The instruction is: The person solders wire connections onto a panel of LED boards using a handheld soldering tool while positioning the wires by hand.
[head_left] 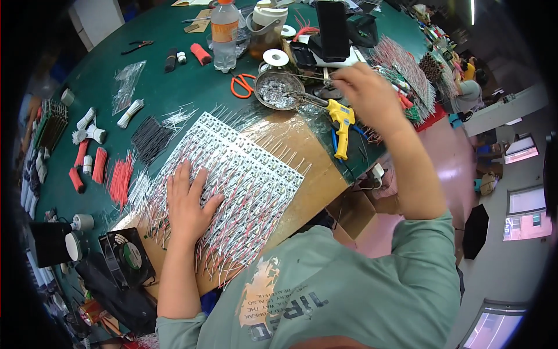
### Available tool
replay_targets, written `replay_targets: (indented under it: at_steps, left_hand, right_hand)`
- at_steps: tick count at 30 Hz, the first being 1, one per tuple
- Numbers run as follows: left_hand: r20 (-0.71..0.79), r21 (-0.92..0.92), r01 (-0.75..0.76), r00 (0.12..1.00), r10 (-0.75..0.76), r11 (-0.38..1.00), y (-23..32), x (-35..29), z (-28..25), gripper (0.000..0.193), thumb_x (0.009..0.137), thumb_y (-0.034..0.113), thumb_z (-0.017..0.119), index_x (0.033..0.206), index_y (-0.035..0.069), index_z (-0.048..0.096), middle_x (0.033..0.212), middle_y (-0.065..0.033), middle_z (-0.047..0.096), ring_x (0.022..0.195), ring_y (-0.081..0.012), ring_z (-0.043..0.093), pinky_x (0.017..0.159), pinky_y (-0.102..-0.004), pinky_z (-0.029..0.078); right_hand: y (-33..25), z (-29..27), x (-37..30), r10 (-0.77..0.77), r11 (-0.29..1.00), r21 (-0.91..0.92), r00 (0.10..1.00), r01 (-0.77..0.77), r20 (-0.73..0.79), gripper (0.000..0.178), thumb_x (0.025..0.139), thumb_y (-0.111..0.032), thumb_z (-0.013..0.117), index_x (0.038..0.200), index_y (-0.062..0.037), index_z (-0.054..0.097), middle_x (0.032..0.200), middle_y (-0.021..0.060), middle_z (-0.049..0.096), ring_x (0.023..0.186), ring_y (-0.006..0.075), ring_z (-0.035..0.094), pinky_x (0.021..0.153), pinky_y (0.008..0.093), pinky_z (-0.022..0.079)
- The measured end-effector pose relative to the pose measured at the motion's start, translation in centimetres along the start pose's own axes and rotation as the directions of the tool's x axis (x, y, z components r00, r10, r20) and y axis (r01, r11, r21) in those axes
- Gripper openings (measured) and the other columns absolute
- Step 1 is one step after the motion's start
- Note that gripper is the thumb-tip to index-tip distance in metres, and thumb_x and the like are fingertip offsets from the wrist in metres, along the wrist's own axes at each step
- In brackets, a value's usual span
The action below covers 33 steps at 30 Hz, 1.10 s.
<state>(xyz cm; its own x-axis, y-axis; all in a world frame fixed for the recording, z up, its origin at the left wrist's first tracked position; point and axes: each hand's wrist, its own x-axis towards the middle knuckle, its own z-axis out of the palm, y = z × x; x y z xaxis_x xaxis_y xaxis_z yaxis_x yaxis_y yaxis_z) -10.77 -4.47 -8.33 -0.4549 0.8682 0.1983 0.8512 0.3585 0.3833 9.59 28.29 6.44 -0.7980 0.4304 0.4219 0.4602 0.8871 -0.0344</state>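
My left hand (189, 203) lies with fingers spread on a panel of white circuit boards (270, 168), covered in rows of thin red and white wires. To the right, my raised right hand (366, 96) has its fingers closed beside a round metal pan (279, 90) of silvery scraps. A thin metal rod (305, 76) runs from those fingers over the pan; what I grip is too blurred to name. Just below this hand rests a yellow gun-shaped tool (343, 128), its metal shaft pointing to the pan. The panel sits on a brown board (317, 174).
Orange-handled scissors (242, 86), a bottle (225, 35) and a phone (332, 32) stand beyond the pan. Bundles of red wire (121, 180) and black wire (152, 139) lie at left, near a black fan (127, 256). More wired panels (407, 70) are stacked at far right.
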Motion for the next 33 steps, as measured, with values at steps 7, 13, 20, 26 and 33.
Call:
replay_targets:
  at_steps: [7, 13, 20, 26, 33]
  left_hand:
    - [-0.017, 0.012, -0.035, 0.999, 0.035, 0.999, 0.0, 0.2, 0.3, 0.064, 0.078, 0.032, 0.076, 0.134, 0.009, 0.055, 0.152, -0.0193, 0.036, 0.14, -0.038, 0.033, 0.117, -0.051, 0.021]
    - [-0.038, 0.018, -0.034, 0.999, 0.035, 0.999, 0.0, 0.1, 0.3, 0.062, 0.077, 0.037, 0.077, 0.13, 0.009, 0.058, 0.148, -0.0208, 0.04, 0.137, -0.0393, 0.036, 0.114, -0.0538, 0.024]
    - [0.013, 0.015, -0.018, 1.0, 0.018, 1.0, 0.0, -0.1, 0.2, 0.065, 0.078, 0.033, 0.076, 0.135, 0.01, 0.055, 0.152, -0.0197, 0.037, 0.14, -0.0389, 0.034, 0.116, -0.0512, 0.021]
    - [0.013, 0.046, -0.025, 1.0, 0.024, 0.999, 0.0, 0.3, 0.1, 0.062, 0.08, 0.033, 0.074, 0.134, 0.009, 0.056, 0.15, -0.021, 0.039, 0.14, -0.0392, 0.034, 0.116, -0.0513, 0.022]
    - [-0.01, 0.066, -0.047, 0.999, 0.048, 0.997, -0.2, 0.3, 0.5, 0.062, 0.079, 0.037, 0.075, 0.133, 0.01, 0.057, 0.148, -0.0206, 0.04, 0.138, -0.0388, 0.036, 0.115, -0.0529, 0.024]
  right_hand:
    - [8.9, -1.0, 0.2, 0.099, 0.919, -0.386, 0.995, -0.083, 0.023, 0.013, 0.09, -0.023, 0.06, 0.094, -0.0134, 0.069, 0.093, 0.0088, 0.063, 0.085, 0.0322, 0.067, 0.072, 0.0445, 0.054]
    - [9.9, 4.0, 1.8, 0.096, 0.892, -0.45, 0.99, -0.038, 0.107, 0.015, 0.09, -0.018, 0.056, 0.09, -0.0083, 0.068, 0.093, 0.0113, 0.064, 0.086, 0.0309, 0.068, 0.072, 0.0448, 0.056]
    - [9.4, 8.0, 2.0, 0.046, 0.861, -0.508, 0.997, -0.012, 0.056, 0.011, 0.084, -0.013, 0.06, 0.091, -0.0106, 0.067, 0.088, 0.0086, 0.065, 0.087, 0.029, 0.068, 0.071, 0.0419, 0.055]
    - [8.0, 4.8, 0.1, -0.183, 0.935, -0.337, 0.963, 0.109, -0.197, 0.018, 0.08, -0.014, 0.07, 0.097, -0.0091, 0.068, 0.09, 0.0094, 0.065, 0.087, 0.0301, 0.064, 0.075, 0.042, 0.052]
    - [0.2, 3.1, -8.4, -0.043, 0.987, 0.145, 0.988, 0.065, -0.149, 0.025, 0.081, -0.011, 0.07, 0.106, -0.0059, 0.069, 0.101, 0.0109, 0.068, 0.093, 0.0297, 0.065, 0.083, 0.0384, 0.052]
